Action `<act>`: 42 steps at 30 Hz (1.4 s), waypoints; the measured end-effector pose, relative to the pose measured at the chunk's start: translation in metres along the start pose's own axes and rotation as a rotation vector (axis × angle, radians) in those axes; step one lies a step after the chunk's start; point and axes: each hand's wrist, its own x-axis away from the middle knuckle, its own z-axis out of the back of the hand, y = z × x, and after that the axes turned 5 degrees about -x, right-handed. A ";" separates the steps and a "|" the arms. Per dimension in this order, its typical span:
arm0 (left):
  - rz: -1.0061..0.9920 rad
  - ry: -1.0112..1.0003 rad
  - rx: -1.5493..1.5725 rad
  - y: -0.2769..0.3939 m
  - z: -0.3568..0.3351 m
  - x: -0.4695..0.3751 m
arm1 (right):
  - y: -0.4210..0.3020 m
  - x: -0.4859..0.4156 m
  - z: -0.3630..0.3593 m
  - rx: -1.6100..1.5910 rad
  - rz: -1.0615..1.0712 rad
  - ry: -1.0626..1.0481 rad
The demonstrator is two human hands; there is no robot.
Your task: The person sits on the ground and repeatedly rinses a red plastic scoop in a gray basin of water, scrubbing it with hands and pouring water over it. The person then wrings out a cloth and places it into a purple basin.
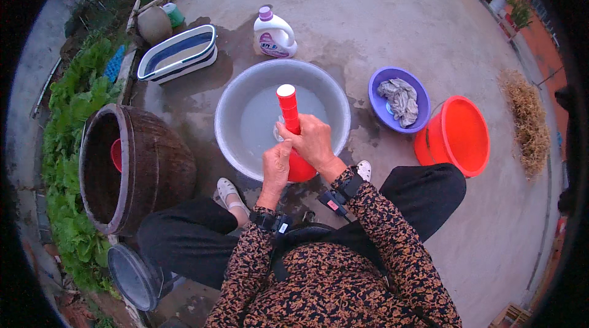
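Note:
A red plastic dipper (289,109) is tilted over a wide grey metal basin (226,135), its white-ended handle pointing away from me. My right hand (314,139) wraps around the lower handle. Closed against the dipper's left side is my left hand (276,160), thumb up; its fingertips are hidden. The dipper's rounded bowl (301,169) shows between my wrists, near the basin's front rim. Cloudy liquid (260,119) covers the basin floor. A small whitish patch beside the handle is mostly hidden by my hands.
A detergent bottle (275,36) stands behind the basin. At right are a purple basin (375,109) with a grey cloth (401,100) and a red bucket (425,144). At left are a white-and-blue tub (193,63), a large brown barrel (161,171) and a grey bucket (131,277).

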 end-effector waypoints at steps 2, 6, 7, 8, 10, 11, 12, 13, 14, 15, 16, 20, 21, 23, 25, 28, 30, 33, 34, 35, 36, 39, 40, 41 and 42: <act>0.003 0.036 -0.083 0.001 -0.004 0.002 | 0.003 0.004 -0.007 0.040 0.061 0.114; 0.012 0.126 -0.360 0.004 -0.006 0.002 | 0.000 0.012 -0.017 0.082 0.149 0.095; 0.006 0.118 -0.335 0.004 -0.004 0.000 | -0.005 0.015 -0.019 0.070 0.175 0.038; 0.037 0.181 -0.166 0.005 0.000 -0.002 | -0.010 0.019 -0.019 0.017 0.229 -0.111; 0.161 0.247 0.213 0.006 0.011 -0.009 | -0.021 0.032 -0.015 0.034 0.347 -0.138; 0.144 0.255 0.367 0.007 0.016 -0.008 | -0.026 0.038 -0.012 0.044 0.411 -0.152; 0.102 0.228 0.350 0.008 0.020 -0.009 | -0.030 0.043 -0.008 -0.054 0.316 -0.215; 0.074 0.230 0.335 0.009 0.023 -0.008 | -0.033 0.046 -0.005 -0.022 0.312 -0.210; 0.039 0.199 0.224 0.010 0.024 -0.007 | -0.035 0.047 -0.002 0.005 0.326 -0.186; 0.006 0.176 0.116 0.012 0.024 -0.006 | -0.036 0.047 0.001 0.043 0.359 -0.163; -0.025 0.123 -0.006 0.015 0.024 -0.006 | -0.035 0.044 0.004 0.019 0.343 -0.192; 0.053 0.181 0.077 0.028 0.020 -0.008 | -0.037 0.036 0.014 -0.036 0.425 -0.368; 0.028 0.204 0.056 0.031 0.021 -0.008 | -0.039 0.036 0.015 -0.037 0.427 -0.330; -0.051 0.268 0.025 0.036 0.021 -0.006 | -0.043 0.040 0.015 -0.042 0.423 -0.263; -0.111 0.269 -0.063 0.037 0.020 -0.002 | -0.043 0.043 0.010 -0.036 0.376 -0.200; -0.086 0.193 -0.040 0.035 0.016 0.005 | -0.031 0.042 -0.001 0.013 0.265 -0.074; -0.142 0.146 -0.057 0.031 0.011 0.011 | -0.014 0.034 -0.007 0.015 0.205 -0.050; -0.197 0.115 -0.138 0.025 0.003 0.017 | 0.019 0.013 -0.009 0.033 0.125 -0.183; -0.198 0.118 -0.180 0.024 0.000 0.019 | 0.030 0.003 -0.008 0.037 0.067 -0.302; -0.202 0.105 -0.239 0.023 -0.001 0.020 | 0.038 -0.004 -0.008 0.040 0.008 -0.416; -0.203 0.095 -0.304 0.022 -0.003 0.020 | 0.042 -0.009 -0.010 0.068 -0.049 -0.438; -0.192 0.188 -0.211 0.022 -0.003 0.018 | 0.040 -0.011 -0.017 0.128 -0.081 -0.387; -0.207 0.228 -0.206 0.022 -0.002 0.016 | 0.034 -0.003 -0.019 0.138 -0.004 -0.295; -0.223 0.282 -0.193 0.021 0.000 0.015 | 0.026 0.007 -0.020 0.161 0.081 -0.224; -0.214 0.355 -0.266 0.020 0.000 0.013 | 0.020 0.015 -0.019 0.191 0.086 -0.258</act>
